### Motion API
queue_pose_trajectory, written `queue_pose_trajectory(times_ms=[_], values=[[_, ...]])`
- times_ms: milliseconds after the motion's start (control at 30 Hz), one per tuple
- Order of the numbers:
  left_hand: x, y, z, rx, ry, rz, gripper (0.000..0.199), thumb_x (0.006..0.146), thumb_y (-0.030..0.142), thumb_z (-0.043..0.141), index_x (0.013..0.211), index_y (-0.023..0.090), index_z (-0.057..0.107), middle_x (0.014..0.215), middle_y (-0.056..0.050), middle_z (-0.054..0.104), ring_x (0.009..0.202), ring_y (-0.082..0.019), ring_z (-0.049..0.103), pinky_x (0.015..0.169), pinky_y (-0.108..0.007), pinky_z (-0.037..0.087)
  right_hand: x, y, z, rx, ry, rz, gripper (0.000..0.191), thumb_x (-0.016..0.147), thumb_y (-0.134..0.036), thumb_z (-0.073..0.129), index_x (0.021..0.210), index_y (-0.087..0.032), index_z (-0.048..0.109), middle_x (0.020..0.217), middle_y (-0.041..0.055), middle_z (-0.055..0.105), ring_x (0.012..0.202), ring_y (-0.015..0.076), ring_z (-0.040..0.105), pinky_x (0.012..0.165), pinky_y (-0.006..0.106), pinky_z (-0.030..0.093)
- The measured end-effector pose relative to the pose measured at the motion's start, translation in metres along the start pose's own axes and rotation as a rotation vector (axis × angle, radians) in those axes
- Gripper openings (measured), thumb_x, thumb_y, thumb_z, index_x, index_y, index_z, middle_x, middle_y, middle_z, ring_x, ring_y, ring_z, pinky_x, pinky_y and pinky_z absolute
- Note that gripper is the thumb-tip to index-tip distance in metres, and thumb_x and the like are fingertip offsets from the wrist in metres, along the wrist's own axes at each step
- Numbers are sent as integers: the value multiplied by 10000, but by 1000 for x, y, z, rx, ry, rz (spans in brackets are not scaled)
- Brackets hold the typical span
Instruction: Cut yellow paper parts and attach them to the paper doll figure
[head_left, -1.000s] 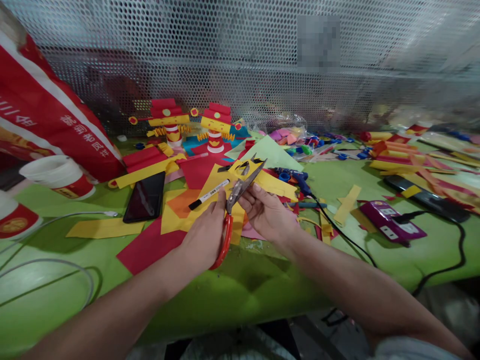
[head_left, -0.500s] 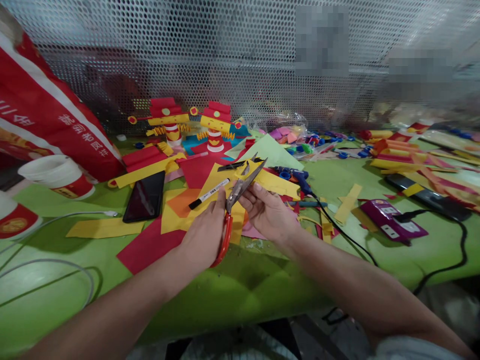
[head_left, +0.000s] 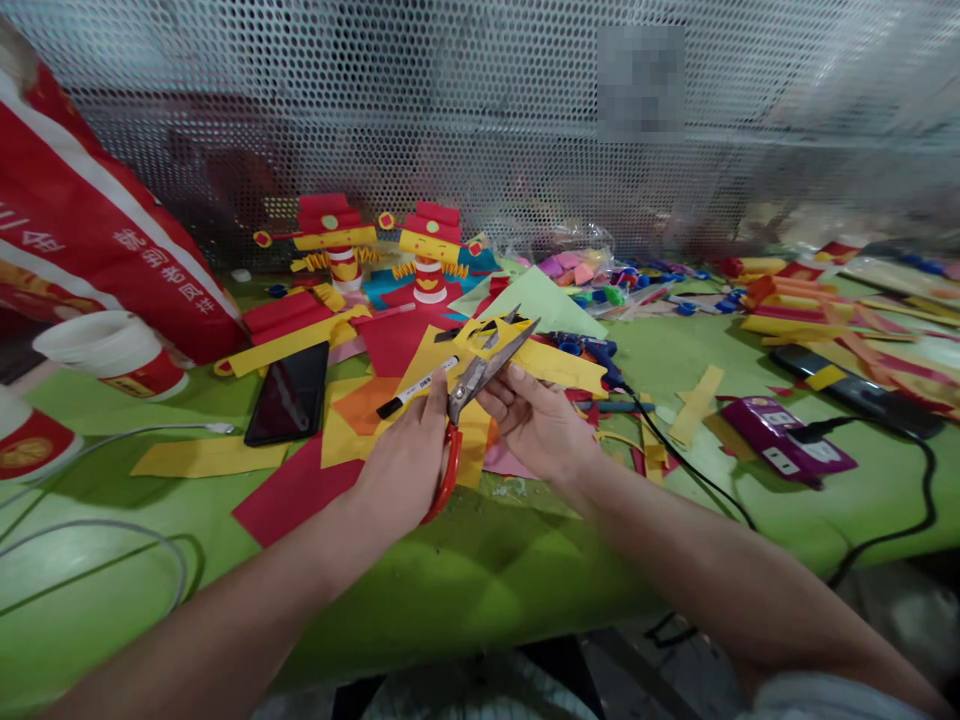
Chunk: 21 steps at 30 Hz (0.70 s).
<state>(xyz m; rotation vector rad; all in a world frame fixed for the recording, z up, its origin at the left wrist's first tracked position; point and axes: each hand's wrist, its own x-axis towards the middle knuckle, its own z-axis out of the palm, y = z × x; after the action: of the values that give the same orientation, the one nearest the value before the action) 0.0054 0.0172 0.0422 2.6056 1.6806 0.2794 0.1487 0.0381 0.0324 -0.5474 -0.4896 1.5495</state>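
My left hand is closed round the red handles of a pair of scissors. The metal blades point away and to the right, slightly parted, with a small cut piece of yellow paper close by them. My right hand is curled in a pinch beside the blades; what lies between its fingertips is hidden. Under and around both hands lie sheets of yellow paper, an orange piece and red paper. A black-and-white marker rests just beyond my left fingers.
Two red-and-yellow paper figures stand at the back. To the left are a phone, paper cups and a red bag. A blue glue gun, its black cord and a purple power strip are on the right.
The scissors' blades have shifted very slightly right, and the small yellow piece by them has changed its angle a little. Both hands stay in nearly the same place.
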Motion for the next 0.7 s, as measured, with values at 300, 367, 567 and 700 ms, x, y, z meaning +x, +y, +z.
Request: queue_pose_trajectory(times_ms=[300,367,567,700], values=[[3,-3,-1,56,31,1,550,818,56,307,1366,98,310,1068,-166,629,921,-239,624,755,-379,517,0,-3,0,-69,-17,-22,154,558,-221,794,645,-197,670,675,-29,718,642,101,679,602,154,569],[3,-4,-1,60,39,5,557,813,52,303,1368,95,306,1073,-171,628,929,-246,621,749,-389,518,0,-5,1,-54,3,-8,166,530,-196,803,629,-193,669,683,-25,722,623,101,676,583,153,568],[3,-4,-2,90,-11,-19,580,801,40,307,1378,83,269,1076,-167,619,920,-245,623,725,-384,519,1,-7,1,-64,28,-22,177,539,-128,778,666,-204,681,650,-34,711,611,114,674,540,168,565],[4,-4,-3,102,-3,-4,577,802,47,304,1377,80,260,1023,-153,628,878,-239,625,692,-373,516,2,-8,0,-89,30,-26,203,519,-119,784,681,-192,685,652,-16,710,615,120,670,544,178,561]])
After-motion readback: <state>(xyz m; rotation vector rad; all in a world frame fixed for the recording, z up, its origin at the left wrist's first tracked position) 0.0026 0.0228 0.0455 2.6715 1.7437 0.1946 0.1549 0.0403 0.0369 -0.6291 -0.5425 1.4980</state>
